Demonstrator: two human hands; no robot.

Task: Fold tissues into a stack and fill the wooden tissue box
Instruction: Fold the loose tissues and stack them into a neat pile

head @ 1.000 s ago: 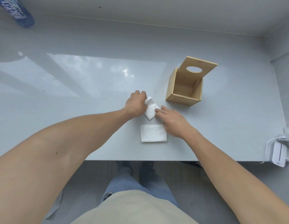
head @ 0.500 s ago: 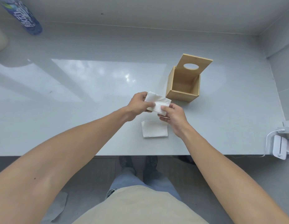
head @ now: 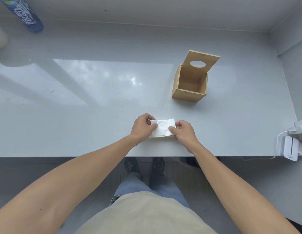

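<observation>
A folded white tissue (head: 162, 126) is held flat between both hands just above the grey table. My left hand (head: 142, 127) pinches its left end, and my right hand (head: 184, 131) pinches its right end. Under it lies the folded tissue stack (head: 159, 136), with only its near edge showing. The wooden tissue box (head: 189, 88) stands open further back on the right. Its lid (head: 201, 62), with an oval hole, is tipped up and back, and the inside looks empty.
The grey table (head: 96, 115) has its front edge close below my hands. A blue bottle (head: 24, 14) lies at the far left corner. A white charger and cable (head: 290, 147) sit at the right edge. Walls close the back and right sides.
Both hands lifted the tissue off the table, turned it level and brought it nearer, down over the folded stack. The camera view also shifted.
</observation>
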